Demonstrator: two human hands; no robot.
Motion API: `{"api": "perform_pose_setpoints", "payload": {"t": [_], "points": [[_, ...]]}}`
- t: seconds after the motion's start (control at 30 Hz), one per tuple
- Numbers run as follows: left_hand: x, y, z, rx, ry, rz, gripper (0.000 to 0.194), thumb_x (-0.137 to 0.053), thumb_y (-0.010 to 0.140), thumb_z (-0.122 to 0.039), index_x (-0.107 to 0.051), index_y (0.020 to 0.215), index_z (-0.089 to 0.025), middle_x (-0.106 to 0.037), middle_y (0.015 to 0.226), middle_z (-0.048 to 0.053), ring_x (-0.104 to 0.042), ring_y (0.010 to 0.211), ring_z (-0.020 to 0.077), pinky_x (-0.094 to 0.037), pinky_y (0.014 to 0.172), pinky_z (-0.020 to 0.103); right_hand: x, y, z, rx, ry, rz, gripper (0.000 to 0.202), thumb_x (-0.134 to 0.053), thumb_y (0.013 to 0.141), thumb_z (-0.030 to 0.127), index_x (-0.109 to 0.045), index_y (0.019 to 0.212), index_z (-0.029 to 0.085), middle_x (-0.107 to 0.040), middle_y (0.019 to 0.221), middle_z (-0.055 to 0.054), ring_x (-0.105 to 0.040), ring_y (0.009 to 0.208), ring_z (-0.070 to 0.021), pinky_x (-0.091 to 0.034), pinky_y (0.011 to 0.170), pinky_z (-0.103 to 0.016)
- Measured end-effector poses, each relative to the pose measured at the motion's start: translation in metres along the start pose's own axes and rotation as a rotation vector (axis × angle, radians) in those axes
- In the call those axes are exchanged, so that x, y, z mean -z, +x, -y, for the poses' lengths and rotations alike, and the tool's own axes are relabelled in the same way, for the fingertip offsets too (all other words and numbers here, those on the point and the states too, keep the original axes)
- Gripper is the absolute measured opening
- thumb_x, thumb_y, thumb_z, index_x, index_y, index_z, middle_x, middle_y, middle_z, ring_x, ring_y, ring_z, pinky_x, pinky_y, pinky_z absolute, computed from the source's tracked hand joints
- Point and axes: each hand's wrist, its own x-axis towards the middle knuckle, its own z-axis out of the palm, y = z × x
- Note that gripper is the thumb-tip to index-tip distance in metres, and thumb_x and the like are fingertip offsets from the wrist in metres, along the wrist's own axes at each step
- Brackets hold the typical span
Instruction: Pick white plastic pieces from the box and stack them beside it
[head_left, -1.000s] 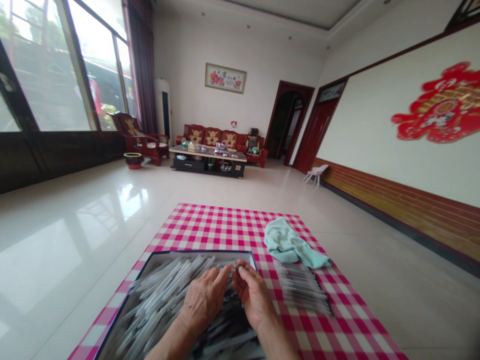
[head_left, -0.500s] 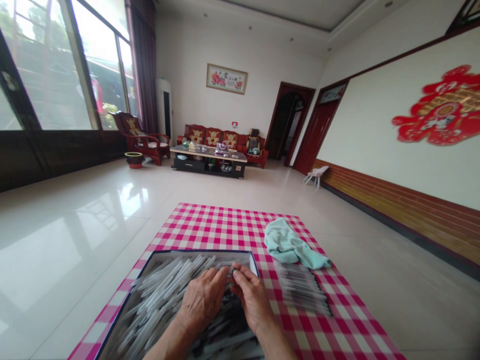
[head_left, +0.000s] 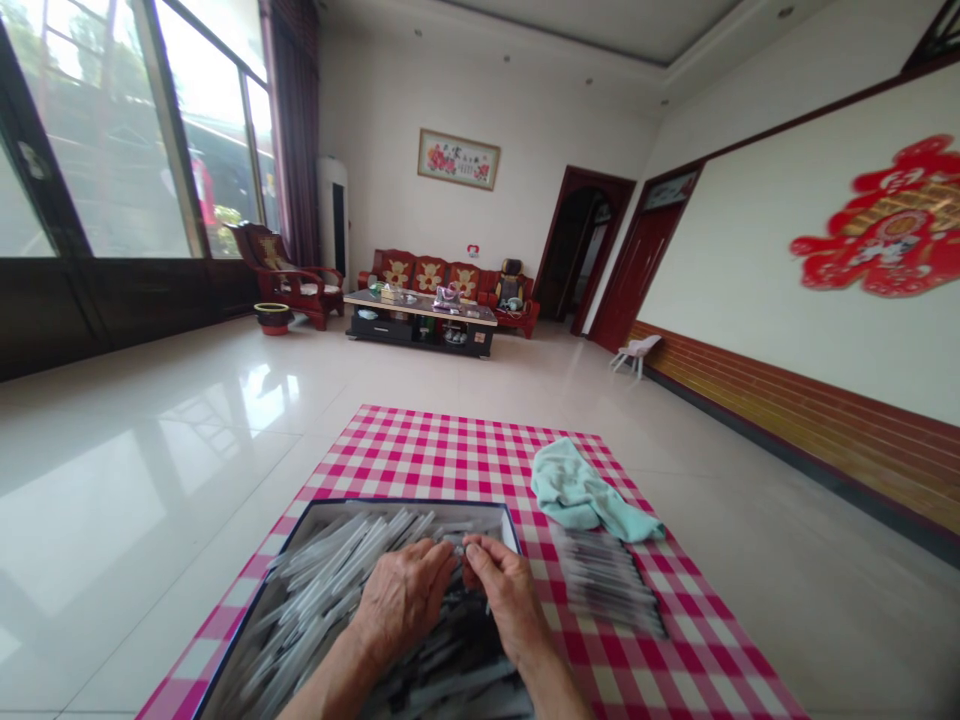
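My left hand point(head_left: 405, 592) and my right hand point(head_left: 501, 580) meet fingertip to fingertip above an open box point(head_left: 306, 522) with white inner walls and a dark blue rim. Both are closed in a pinch. Whatever sits between the fingertips is tiny and mostly covered, so I cannot make it out. Beneath them, the box is heaped with translucent, pen-like plastic tubes point(head_left: 334, 570); darker pieces lie among them on the right side. Beside the box, to the right, a row of similar tubes point(head_left: 607, 580) with dark ends lies side by side, slightly blurred.
A pink-and-white checked cloth point(head_left: 450, 450) covers the table. Behind the row of tubes lies a crumpled mint-green towel point(head_left: 581, 485). Farther off across the tiled floor stand a low coffee table point(head_left: 420, 320), a wooden sofa point(head_left: 394, 268) and a small stool point(head_left: 636, 350).
The whole view has shifted slightly. Both hands stay pinched together over the box, with only small finger movements.
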Motion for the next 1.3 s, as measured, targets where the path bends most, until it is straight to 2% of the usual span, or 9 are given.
{"api": "perform_pose_setpoints", "payload": {"t": [0.13, 0.23, 0.4, 0.47, 0.57, 0.73, 0.97, 1.1, 1.3], "points": [[0.0, 0.001, -0.001, 0.014, 0.051, 0.015, 0.027, -0.036, 0.099, -0.024, -0.059, 0.086, -0.021, -0.06, 0.069, 0.001, -0.06, 0.057, 0.0157, -0.038, 0.051, 0.025, -0.002, -0.002, 0.003, -0.07, 0.054, -0.012, 0.044, -0.081, 0.061, 0.051, -0.075, 0.086, 0.016, -0.07, 0.071, -0.001, -0.059, 0.061, -0.0141, -0.049, 0.061, -0.025], [-0.001, 0.002, -0.002, 0.008, 0.056, 0.021, 0.027, -0.036, 0.099, -0.024, -0.058, 0.083, -0.021, -0.06, 0.069, 0.001, -0.06, 0.057, 0.0158, -0.038, 0.051, 0.026, -0.002, -0.002, 0.003, -0.065, 0.078, -0.025, 0.043, -0.082, 0.06, 0.05, -0.074, 0.085, 0.015, -0.07, 0.072, -0.001, -0.06, 0.063, -0.014, -0.048, 0.06, -0.024], [-0.002, 0.002, -0.002, -0.003, 0.033, 0.006, 0.027, -0.036, 0.1, -0.027, -0.058, 0.087, -0.022, -0.06, 0.07, 0.001, -0.06, 0.059, 0.0157, -0.038, 0.053, 0.026, 0.0, 0.002, 0.003, -0.01, 0.165, -0.198, 0.043, -0.083, 0.058, 0.049, -0.07, 0.085, 0.017, -0.071, 0.074, -0.001, -0.062, 0.068, -0.0149, -0.049, 0.064, -0.024], [-0.003, 0.002, -0.001, -0.005, 0.019, -0.001, 0.026, -0.036, 0.1, -0.027, -0.058, 0.087, -0.022, -0.059, 0.07, 0.001, -0.059, 0.059, 0.0156, -0.038, 0.053, 0.026, 0.0, 0.003, 0.003, -0.031, 0.173, -0.209, 0.043, -0.082, 0.058, 0.048, -0.069, 0.084, 0.017, -0.072, 0.077, -0.002, -0.063, 0.07, -0.0163, -0.05, 0.063, -0.025], [-0.003, 0.002, -0.002, -0.033, -0.003, -0.033, 0.025, -0.036, 0.099, -0.025, -0.059, 0.091, -0.02, -0.058, 0.072, 0.002, -0.058, 0.064, 0.0169, -0.04, 0.057, 0.027, 0.0, 0.002, 0.004, -0.057, 0.123, -0.158, 0.038, -0.08, 0.059, 0.045, -0.068, 0.081, 0.017, -0.072, 0.075, -0.002, -0.063, 0.068, -0.0167, -0.049, 0.061, -0.025], [0.002, 0.005, -0.012, -0.101, 0.016, -0.091, 0.026, -0.037, 0.094, -0.018, -0.057, 0.11, -0.018, -0.059, 0.084, 0.006, -0.055, 0.074, 0.0215, -0.044, 0.066, 0.032, 0.002, 0.002, -0.001, -0.107, 0.016, -0.137, 0.035, -0.078, 0.059, 0.04, -0.069, 0.084, 0.016, -0.069, 0.066, -0.001, -0.062, 0.064, -0.0162, -0.046, 0.055, -0.023], [0.003, 0.005, -0.016, -0.092, 0.013, -0.074, 0.023, -0.038, 0.093, -0.017, -0.059, 0.101, -0.018, -0.058, 0.084, 0.007, -0.054, 0.075, 0.0213, -0.046, 0.069, 0.034, 0.004, 0.003, -0.006, -0.126, -0.14, -0.017, 0.033, -0.068, 0.066, 0.039, -0.07, 0.088, 0.016, -0.067, 0.066, -0.001, -0.06, 0.061, -0.0146, -0.043, 0.053, -0.021], [0.001, 0.004, -0.008, -0.112, 0.011, -0.157, 0.027, -0.039, 0.093, -0.017, -0.057, 0.113, -0.015, -0.059, 0.085, 0.008, -0.055, 0.075, 0.0219, -0.047, 0.067, 0.034, 0.004, 0.002, -0.006, -0.024, -0.381, 0.047, 0.03, -0.055, 0.074, 0.037, -0.071, 0.089, 0.016, -0.064, 0.064, -0.001, -0.058, 0.056, -0.0151, -0.042, 0.051, -0.024], [-0.001, 0.003, 0.005, -0.057, 0.073, -0.259, 0.023, -0.042, 0.095, -0.017, -0.056, 0.113, -0.013, -0.059, 0.08, 0.006, -0.057, 0.073, 0.0211, -0.048, 0.066, 0.032, 0.009, -0.011, 0.011, 0.077, -0.616, 0.18, 0.019, -0.063, 0.069, 0.023, -0.072, 0.085, 0.018, -0.071, 0.075, -0.002, -0.064, 0.072, -0.0187, -0.047, 0.066, -0.026]]}}
